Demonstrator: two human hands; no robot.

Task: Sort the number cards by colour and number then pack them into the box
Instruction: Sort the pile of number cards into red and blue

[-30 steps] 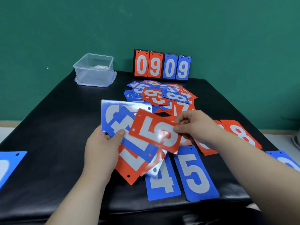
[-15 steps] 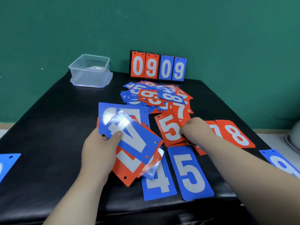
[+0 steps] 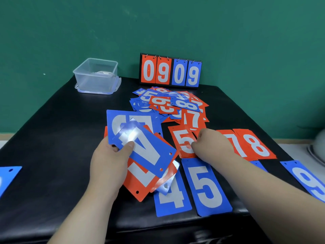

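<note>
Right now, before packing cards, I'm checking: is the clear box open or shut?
Open: the clear box has a bare top rim; the lid seems underneath.

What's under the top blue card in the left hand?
Under the top blue card, the left hand holds another blue card and red cards, fanned out. Their numbers are mostly covered.
</note>
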